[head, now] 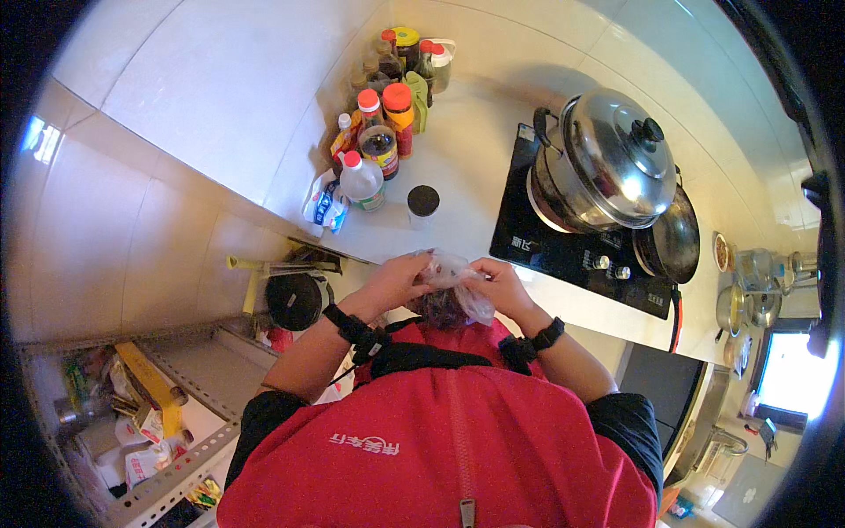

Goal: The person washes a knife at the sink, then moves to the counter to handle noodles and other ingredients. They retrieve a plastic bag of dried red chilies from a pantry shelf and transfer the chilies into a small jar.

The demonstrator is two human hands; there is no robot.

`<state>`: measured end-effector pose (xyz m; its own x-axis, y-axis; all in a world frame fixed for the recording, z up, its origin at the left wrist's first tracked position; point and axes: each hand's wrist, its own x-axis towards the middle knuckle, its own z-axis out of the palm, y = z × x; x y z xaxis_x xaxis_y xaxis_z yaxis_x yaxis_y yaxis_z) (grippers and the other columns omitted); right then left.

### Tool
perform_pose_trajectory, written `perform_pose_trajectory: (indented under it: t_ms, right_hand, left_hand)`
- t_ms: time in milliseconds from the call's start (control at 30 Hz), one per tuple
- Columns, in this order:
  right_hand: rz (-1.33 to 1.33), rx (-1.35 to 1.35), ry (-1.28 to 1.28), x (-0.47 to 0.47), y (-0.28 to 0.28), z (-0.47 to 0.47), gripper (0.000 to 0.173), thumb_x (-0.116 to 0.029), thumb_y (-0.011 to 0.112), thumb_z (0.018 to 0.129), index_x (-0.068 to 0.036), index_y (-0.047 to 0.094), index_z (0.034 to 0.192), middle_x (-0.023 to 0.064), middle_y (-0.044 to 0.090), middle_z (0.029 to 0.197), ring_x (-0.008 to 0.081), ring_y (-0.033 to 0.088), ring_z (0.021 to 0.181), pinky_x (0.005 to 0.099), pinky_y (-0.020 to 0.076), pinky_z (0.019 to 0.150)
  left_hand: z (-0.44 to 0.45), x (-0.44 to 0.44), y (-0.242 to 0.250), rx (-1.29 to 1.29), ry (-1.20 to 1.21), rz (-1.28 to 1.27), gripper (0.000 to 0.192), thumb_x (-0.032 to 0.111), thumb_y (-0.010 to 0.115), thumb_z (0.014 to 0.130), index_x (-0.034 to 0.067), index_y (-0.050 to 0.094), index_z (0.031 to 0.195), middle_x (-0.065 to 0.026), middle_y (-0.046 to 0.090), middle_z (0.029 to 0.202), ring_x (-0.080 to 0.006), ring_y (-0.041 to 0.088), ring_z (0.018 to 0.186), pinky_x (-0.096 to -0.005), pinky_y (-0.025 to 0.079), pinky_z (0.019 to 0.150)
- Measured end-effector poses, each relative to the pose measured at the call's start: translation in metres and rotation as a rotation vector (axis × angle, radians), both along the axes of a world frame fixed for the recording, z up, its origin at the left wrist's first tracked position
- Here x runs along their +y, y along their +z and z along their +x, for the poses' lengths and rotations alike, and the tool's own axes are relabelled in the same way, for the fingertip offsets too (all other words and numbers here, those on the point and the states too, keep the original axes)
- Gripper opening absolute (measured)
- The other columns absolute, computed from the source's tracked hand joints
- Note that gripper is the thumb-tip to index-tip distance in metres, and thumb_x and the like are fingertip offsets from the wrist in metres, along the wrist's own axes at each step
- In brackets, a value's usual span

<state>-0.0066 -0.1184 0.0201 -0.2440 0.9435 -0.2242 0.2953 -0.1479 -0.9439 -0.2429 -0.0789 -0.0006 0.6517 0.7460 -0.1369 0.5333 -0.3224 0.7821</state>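
Observation:
A clear plastic bag with dark contents hangs in front of my red vest, at the counter's front edge. My left hand grips the gathered top of the bag on one side. With thumb and fingers, my right hand pinches the plastic on the other side, and a loose flap droops below it. What the dark contents are, I cannot tell. Just beyond my hands, a small clear jar with a black lid stands on the counter.
A lidded steel steamer pot sits on the black cooktop to the right, beside a dark wok. Several sauce bottles line the wall. At lower left is a metal shelf rack with packages; a black pan is near it.

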Motion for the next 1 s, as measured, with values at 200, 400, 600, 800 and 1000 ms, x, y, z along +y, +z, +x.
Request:
perform_pose_trajectory:
  t_ms: [200,400,600,800,1000]
  right_hand:
    - [-0.175,0.161,-0.124,-0.006,-0.024,0.032,0.017,-0.012,0.057,0.089,0.002,0.065,0.096,0.0082,0.065,0.085,0.0144,0.063,0.075,0.0279,0.0518,0.068]
    - [-0.326,0.296,-0.2,0.001,-0.034,0.03,0.02,-0.01,0.053,0.091,0.0,0.06,0.107,0.0092,0.066,0.094,0.0171,0.064,0.084,0.0298,0.0532,0.073]
    - [-0.433,0.336,-0.121,0.008,-0.04,0.006,0.023,-0.017,0.051,0.094,-0.001,0.058,0.109,0.0106,0.066,0.093,0.0195,0.064,0.085,0.0314,0.0528,0.074]
    - [-0.403,0.262,-0.04,0.015,-0.035,-0.005,0.024,-0.022,0.048,0.095,-0.005,0.06,0.105,0.0066,0.066,0.09,0.0168,0.062,0.083,0.0309,0.0509,0.074]
    - [-0.438,0.322,-0.09,0.013,-0.024,0.001,0.025,-0.022,0.049,0.095,-0.001,0.059,0.103,0.0103,0.062,0.105,0.02,0.06,0.096,0.0349,0.0525,0.083]
  left_hand:
    - [-0.019,-0.004,0.015,-0.193,0.196,-0.006,0.044,-0.002,0.055,0.072,0.004,0.053,0.115,-0.0184,0.062,0.102,-0.0302,0.062,0.091,-0.0364,0.05,0.08]
    - [-0.069,-0.02,0.011,-0.002,0.39,0.226,0.033,-0.003,0.053,0.072,0.003,0.057,0.104,-0.0189,0.061,0.095,-0.0339,0.06,0.086,-0.0394,0.048,0.073]
    - [-0.099,-0.031,-0.004,-0.215,0.561,-0.335,0.031,0.002,0.056,0.074,0.001,0.059,0.104,-0.011,0.061,0.091,-0.0209,0.058,0.083,-0.0333,0.046,0.076]
    - [-0.097,-0.035,0.021,-0.447,0.555,-0.5,0.029,0.016,0.062,0.081,0.002,0.06,0.107,-0.005,0.063,0.096,-0.0162,0.057,0.082,-0.0306,0.046,0.077]
    - [-0.112,-0.024,-0.001,-0.245,0.748,-0.094,0.019,0.019,0.058,0.087,0.003,0.066,0.088,-0.0066,0.066,0.082,-0.0145,0.061,0.079,-0.0289,0.047,0.068]
